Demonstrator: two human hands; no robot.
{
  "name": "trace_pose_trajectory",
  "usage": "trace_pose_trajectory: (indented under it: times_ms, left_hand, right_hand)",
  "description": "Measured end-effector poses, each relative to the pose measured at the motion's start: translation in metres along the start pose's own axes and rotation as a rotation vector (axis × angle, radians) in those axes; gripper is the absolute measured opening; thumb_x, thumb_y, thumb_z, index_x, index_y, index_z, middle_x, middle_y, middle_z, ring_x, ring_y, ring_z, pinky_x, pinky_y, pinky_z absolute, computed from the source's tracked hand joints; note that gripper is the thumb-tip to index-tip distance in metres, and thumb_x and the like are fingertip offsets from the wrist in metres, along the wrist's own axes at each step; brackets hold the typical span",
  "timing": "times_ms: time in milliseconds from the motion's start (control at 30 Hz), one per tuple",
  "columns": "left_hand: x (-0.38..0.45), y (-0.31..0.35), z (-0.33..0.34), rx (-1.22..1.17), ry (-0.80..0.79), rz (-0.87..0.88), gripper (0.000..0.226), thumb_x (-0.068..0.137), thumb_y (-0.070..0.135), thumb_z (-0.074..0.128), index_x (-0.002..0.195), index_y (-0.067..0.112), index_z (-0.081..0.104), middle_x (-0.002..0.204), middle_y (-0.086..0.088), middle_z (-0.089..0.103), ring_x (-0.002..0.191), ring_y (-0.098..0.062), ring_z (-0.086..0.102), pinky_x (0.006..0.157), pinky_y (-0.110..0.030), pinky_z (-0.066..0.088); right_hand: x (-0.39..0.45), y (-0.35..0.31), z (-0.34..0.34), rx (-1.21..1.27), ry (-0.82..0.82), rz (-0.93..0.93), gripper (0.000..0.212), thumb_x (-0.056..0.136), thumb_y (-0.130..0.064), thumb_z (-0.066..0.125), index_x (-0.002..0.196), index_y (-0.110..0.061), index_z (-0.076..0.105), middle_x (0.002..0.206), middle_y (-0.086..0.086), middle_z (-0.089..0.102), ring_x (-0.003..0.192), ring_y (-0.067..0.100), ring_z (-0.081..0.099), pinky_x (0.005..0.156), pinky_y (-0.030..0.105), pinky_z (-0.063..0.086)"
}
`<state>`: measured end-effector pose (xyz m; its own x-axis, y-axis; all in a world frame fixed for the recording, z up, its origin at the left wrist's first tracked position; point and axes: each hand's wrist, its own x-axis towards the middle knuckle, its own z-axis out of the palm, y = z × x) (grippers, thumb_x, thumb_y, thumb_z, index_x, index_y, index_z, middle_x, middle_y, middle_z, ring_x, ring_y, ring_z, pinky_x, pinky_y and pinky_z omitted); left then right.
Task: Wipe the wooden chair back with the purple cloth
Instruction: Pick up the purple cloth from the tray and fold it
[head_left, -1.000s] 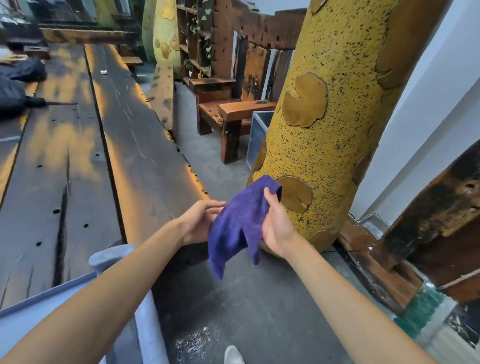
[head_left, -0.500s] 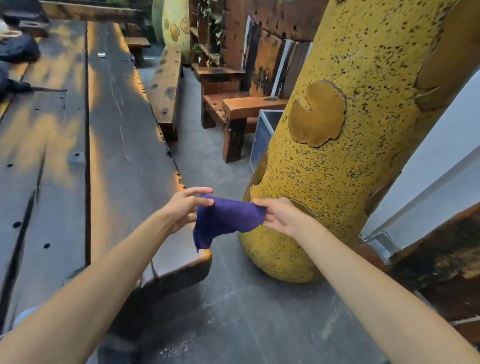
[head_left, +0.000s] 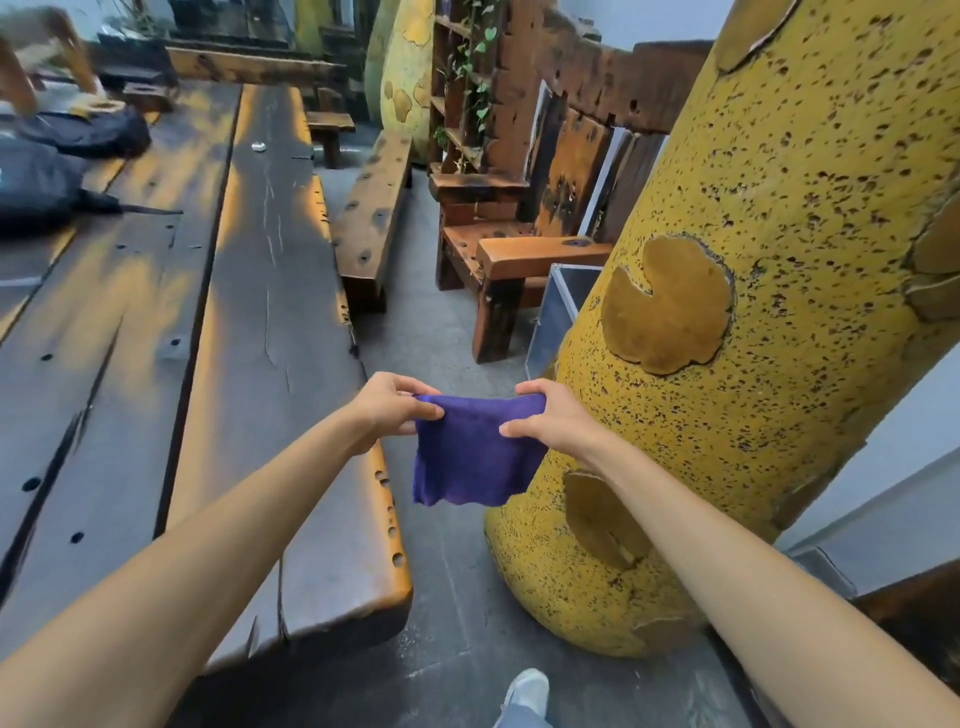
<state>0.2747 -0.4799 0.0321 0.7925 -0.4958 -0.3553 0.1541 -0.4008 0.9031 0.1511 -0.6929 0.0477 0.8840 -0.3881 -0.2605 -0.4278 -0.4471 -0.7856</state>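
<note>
The purple cloth (head_left: 470, 457) hangs flat in front of me over the grey floor. My left hand (head_left: 392, 408) pinches its upper left corner and my right hand (head_left: 550, 418) pinches its upper right corner, so the top edge is stretched between them. The wooden chair (head_left: 524, 260) stands farther ahead, past the yellow column, with its tall dark back (head_left: 576, 171) of rough planks partly hidden by that column. Both hands are well short of the chair.
A thick speckled yellow column (head_left: 727, 338) rises close on my right. A long dark wooden table (head_left: 249, 312) fills the left, with black bags (head_left: 57, 171) on it. A bench (head_left: 371, 218) and a metal-framed box (head_left: 558, 312) lie ahead. My shoe (head_left: 524, 691) shows below.
The cloth went from bunched and dangling in my right hand to spread flat between both hands. My view has moved forward along the table toward the chair.
</note>
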Motion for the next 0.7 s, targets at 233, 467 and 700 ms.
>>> trace_pose_trajectory:
  times_ms: [233,467,700]
  left_hand:
    - [0.102,0.030,0.002,0.254,-0.030,0.057,0.024,0.095,0.014,0.068,0.118,0.016,0.073,0.113,-0.005,0.069,0.106,-0.022,0.064,0.089,-0.039,0.057]
    - [0.212,0.076,-0.013,0.564,0.057,0.133,0.021,0.096,0.027,0.067,0.108,0.013,0.079,0.097,-0.004,0.074,0.091,-0.019,0.068,0.072,-0.028,0.054]
    - [0.304,0.110,-0.049,0.639,0.240,0.268,0.016,0.093,0.029,0.070,0.096,0.017,0.080,0.085,-0.001,0.075,0.080,-0.015,0.067,0.064,-0.025,0.052]
  right_hand:
    - [0.117,-0.002,-0.036,-0.259,-0.124,-0.044,0.060,0.078,-0.027,0.086,0.133,-0.021,0.062,0.125,0.005,0.062,0.104,0.029,0.067,0.088,0.047,0.062]
    - [0.236,-0.020,-0.056,-0.499,-0.123,-0.232,0.036,0.087,-0.026,0.076,0.120,-0.012,0.074,0.122,0.008,0.069,0.107,0.025,0.064,0.091,0.038,0.056]
    - [0.343,-0.063,-0.073,-0.677,-0.010,-0.325,0.025,0.097,-0.036,0.065,0.109,-0.017,0.076,0.107,0.009,0.073,0.102,0.029,0.066,0.087,0.042,0.056]
